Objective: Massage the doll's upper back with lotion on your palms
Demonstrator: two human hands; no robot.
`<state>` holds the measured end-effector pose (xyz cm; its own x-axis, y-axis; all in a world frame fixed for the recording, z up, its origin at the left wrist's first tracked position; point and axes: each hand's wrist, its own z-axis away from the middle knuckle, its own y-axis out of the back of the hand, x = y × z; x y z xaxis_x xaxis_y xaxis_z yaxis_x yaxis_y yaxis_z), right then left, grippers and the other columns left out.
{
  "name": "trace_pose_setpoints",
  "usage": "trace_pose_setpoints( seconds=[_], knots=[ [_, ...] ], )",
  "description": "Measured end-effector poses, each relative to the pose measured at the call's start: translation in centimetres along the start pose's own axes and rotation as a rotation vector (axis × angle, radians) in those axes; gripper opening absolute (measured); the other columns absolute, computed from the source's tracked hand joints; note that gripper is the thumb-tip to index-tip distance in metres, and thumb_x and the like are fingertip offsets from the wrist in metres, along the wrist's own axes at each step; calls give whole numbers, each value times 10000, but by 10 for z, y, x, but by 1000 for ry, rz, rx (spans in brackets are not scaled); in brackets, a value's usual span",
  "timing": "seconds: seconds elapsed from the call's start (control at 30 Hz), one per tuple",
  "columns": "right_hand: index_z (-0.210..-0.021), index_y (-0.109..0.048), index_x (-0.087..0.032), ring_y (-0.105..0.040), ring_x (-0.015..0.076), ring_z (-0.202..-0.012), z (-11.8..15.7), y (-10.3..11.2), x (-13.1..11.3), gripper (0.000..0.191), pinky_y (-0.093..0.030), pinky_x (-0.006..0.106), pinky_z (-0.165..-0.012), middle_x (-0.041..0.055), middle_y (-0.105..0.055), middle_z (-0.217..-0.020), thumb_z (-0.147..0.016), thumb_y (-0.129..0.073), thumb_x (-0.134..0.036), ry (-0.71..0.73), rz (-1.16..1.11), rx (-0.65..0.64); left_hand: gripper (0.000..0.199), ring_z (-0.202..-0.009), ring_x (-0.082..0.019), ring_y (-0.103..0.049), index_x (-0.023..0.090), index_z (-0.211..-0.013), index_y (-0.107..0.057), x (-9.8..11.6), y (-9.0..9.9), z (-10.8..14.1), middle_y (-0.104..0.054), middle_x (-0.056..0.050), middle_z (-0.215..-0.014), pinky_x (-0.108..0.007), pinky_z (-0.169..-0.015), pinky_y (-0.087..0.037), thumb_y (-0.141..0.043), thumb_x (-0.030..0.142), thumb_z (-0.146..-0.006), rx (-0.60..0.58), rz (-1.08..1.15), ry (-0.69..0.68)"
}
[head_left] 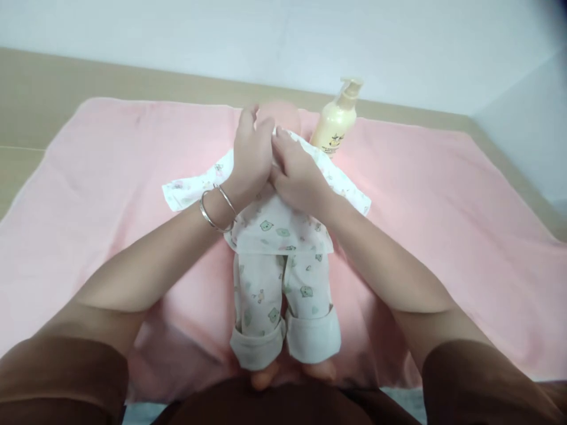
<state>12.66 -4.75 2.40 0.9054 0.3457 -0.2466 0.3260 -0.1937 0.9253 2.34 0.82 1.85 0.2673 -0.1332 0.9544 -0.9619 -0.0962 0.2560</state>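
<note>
A baby doll [280, 115] lies with its head away from me, wearing a white long-sleeved shirt [277, 227] printed with small green animals and matching trousers [305, 289] with turned-up cuffs. My left hand [253, 150], with two silver bangles at the wrist, is closed at the shirt's neckline, one finger raised. Right beside it, touching, my right hand [299, 174] has its fingers bent onto the same cloth. Both hands cover the collar and the lower part of the doll's head, so the exact pinch is hidden. The shirt's sleeves spread out to both sides.
A pink blanket [133, 147] lies under the doll over a tan surface [26, 88]. Just right of the doll's head stands a pale yellow pump bottle [336, 121]. Behind rises a white wall [221, 35]. The doll's feet [266, 376] are close to my body.
</note>
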Motion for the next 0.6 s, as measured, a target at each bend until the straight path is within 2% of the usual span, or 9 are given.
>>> trace_pose_setpoints(
  seconds=[0.03,0.13,0.27,0.33,0.4,0.47,0.53,0.6],
  knots=[
    [-1571,-406,-212,-333,258,-1556,-1,-8,7,537,-290,536,-1306,46,-447,-1620,-1043,-326,-262,12,-18,-25,276,-1485,-188,-466,265,-1272,-508,-9,0,-3,-544,-23,-1515,-391,-1297,-398,-437,209,-1012,-5,18,9],
    [-1573,-408,-170,-244,263,-1592,-5,-21,25,568,-191,539,-1333,66,-353,-1676,-1015,-367,-266,4,-73,-66,269,-1359,-209,-572,264,-1201,-583,-32,2,-4,-650,-37,-1383,-444,-1227,-461,-453,203,-973,-12,-59,-163],
    [-1546,-448,-160,-269,254,-1584,-8,-22,37,559,-211,525,-1326,84,-362,-1671,-1020,-359,-327,-71,-131,-64,311,-1242,-221,-635,283,-1145,-630,-50,5,6,-705,-42,-1273,-439,-1136,-534,-478,184,-892,8,-140,-313],
    [-1557,-423,-150,-290,275,-1575,-5,-21,36,575,-224,562,-1313,108,-371,-1663,-1029,-336,-360,-127,-138,-42,344,-1225,-218,-637,286,-1137,-635,-52,5,11,-711,-40,-1257,-443,-1136,-531,-465,158,-866,31,-166,-344],
    [-1574,-371,-69,-272,310,-1580,3,-20,28,624,-219,570,-1312,171,-349,-1663,-1030,-331,-372,-168,-105,-31,358,-1225,-218,-630,281,-1131,-632,-52,4,15,-709,-41,-1257,-441,-1142,-524,-452,143,-854,45,-192,-361],
    [-1576,-336,-1,-229,327,-1592,12,-19,18,659,-205,549,-1323,211,-314,-1670,-1025,-335,-361,-146,-60,-40,357,-1224,-218,-626,269,-1129,-627,-50,4,17,-707,-44,-1259,-437,-1142,-522,-445,137,-851,42,-208,-360],
    [-1581,-346,-23,-200,311,-1602,17,-18,11,642,-193,538,-1331,185,-303,-1681,-1019,-331,-333,-74,-46,-52,350,-1218,-217,-626,257,-1125,-624,-48,5,18,-708,-51,-1262,-434,-1140,-521,-446,136,-850,37,-209,-348],
    [-1587,-372,-103,-188,285,-1607,15,-18,14,614,-176,552,-1332,123,-309,-1689,-1009,-329,-305,-1,-65,-72,337,-1212,-215,-627,255,-1118,-624,-48,5,18,-710,-55,-1259,-432,-1138,-518,-448,141,-855,41,-201,-343]
  ],
)
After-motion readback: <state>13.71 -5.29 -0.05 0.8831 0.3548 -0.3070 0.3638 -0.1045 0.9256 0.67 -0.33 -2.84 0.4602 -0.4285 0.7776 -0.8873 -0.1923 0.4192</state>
